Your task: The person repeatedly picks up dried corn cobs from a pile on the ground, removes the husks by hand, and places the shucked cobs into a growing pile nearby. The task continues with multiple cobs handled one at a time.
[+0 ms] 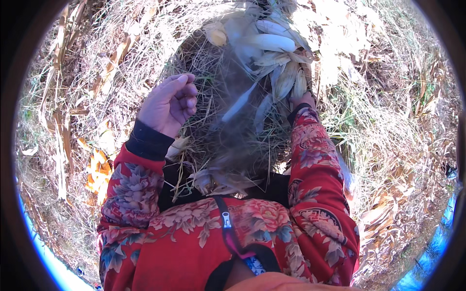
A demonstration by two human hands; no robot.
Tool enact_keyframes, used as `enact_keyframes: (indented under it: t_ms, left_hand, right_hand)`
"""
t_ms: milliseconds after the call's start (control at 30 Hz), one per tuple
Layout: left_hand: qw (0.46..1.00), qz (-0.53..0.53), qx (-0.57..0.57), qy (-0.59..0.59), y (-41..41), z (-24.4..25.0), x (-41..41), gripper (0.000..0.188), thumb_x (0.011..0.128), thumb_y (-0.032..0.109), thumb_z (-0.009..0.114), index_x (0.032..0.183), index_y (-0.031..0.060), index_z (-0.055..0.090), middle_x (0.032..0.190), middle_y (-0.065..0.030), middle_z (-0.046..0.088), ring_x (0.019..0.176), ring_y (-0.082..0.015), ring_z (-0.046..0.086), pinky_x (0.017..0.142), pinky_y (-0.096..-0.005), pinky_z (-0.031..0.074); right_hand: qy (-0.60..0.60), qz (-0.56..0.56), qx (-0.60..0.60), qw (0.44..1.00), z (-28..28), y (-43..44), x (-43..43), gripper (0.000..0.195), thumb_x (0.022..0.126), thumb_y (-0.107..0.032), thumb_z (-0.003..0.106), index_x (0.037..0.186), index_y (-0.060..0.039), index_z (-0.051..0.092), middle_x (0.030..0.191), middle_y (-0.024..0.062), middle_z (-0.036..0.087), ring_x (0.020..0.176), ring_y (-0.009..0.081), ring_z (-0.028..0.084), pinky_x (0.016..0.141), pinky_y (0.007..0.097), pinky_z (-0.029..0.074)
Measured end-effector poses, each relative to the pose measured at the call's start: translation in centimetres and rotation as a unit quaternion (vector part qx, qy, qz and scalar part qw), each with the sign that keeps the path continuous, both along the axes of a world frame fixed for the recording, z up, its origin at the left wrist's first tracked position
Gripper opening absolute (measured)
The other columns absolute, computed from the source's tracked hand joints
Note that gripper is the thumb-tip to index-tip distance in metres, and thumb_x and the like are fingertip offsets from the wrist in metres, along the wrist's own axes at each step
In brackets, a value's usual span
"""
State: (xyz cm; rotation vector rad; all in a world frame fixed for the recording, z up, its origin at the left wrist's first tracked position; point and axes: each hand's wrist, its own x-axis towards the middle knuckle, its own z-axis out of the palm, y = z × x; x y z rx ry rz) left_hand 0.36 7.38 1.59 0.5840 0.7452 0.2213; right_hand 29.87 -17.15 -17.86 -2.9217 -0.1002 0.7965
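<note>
My left hand is raised over dry grass, its fingers loosely curled and nothing seen in them. My right hand reaches into the near right side of a pile of corn ears in pale dry husks. Its fingers are largely hidden among the husks, so its grip does not show. Just beyond it lie white corn ears with the husks peeled back. A pale, elongated piece, blurred by motion, appears between my hands. More loose husks lie close to my lap.
Sunlit orange corn ears lie on the ground left of my left sleeve. Long dry corn stalks stretch along the far left. Dry straw and some green grass cover the ground to the right. A pale husked ear rests beyond my left hand.
</note>
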Motion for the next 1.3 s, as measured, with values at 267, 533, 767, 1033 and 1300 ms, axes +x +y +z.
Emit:
enact_keyframes:
  t_ms: [267,533,767,1033,1300]
  left_hand:
    - [0.998,-0.060,0.019,-0.014,-0.6,-0.1,0.4,0.017,0.089,0.020,0.053,0.097,0.0047,0.055,0.074,-0.0008,0.059,0.061,-0.0103,0.053,0.057,-0.0240,0.046]
    - [0.997,-0.054,0.055,0.002,-0.5,0.1,-1.7,0.015,0.089,0.019,0.054,0.095,0.0049,0.055,0.073,-0.0018,0.059,0.059,-0.0107,0.054,0.054,-0.0229,0.045]
    - [0.996,-0.058,0.061,0.002,-0.5,0.4,-1.9,0.015,0.090,0.019,0.053,0.095,0.0053,0.055,0.072,-0.0011,0.059,0.059,-0.0104,0.055,0.054,-0.0218,0.046]
    - [0.994,-0.072,0.077,0.024,-0.3,0.0,-1.4,0.015,0.089,0.020,0.055,0.095,0.0063,0.055,0.073,-0.0015,0.060,0.059,-0.0099,0.056,0.053,-0.0208,0.046]
    - [0.907,-0.173,0.382,0.040,-2.3,-1.7,0.9,0.035,0.081,0.023,0.065,0.107,0.0028,0.051,0.088,-0.0054,0.059,0.071,-0.0105,0.059,0.063,-0.0229,0.050]
  right_hand:
    - [-0.003,0.046,0.007,0.999,-2.8,1.6,-0.4,0.075,0.063,-0.036,0.075,0.120,0.0021,0.044,0.115,0.0239,0.054,0.111,0.0329,0.052,0.094,0.0372,0.041]
    - [0.025,0.031,-0.015,0.999,-6.6,0.2,-4.0,0.071,0.065,-0.035,0.074,0.118,0.0021,0.046,0.113,0.0238,0.055,0.110,0.0329,0.053,0.093,0.0372,0.041]
    - [0.038,0.029,-0.012,0.999,-8.2,0.0,-4.3,0.067,0.066,-0.034,0.074,0.117,0.0021,0.048,0.112,0.0237,0.056,0.109,0.0329,0.053,0.092,0.0372,0.042]
    - [0.092,-0.009,0.092,0.991,-10.6,-1.9,-3.2,0.061,0.068,-0.031,0.072,0.114,0.0018,0.050,0.108,0.0215,0.058,0.105,0.0313,0.055,0.089,0.0371,0.044]
    - [0.312,-0.038,0.519,0.795,9.1,6.0,-4.7,0.048,0.073,-0.015,0.071,0.114,-0.0008,0.050,0.096,0.0101,0.061,0.083,0.0226,0.062,0.071,0.0342,0.053]
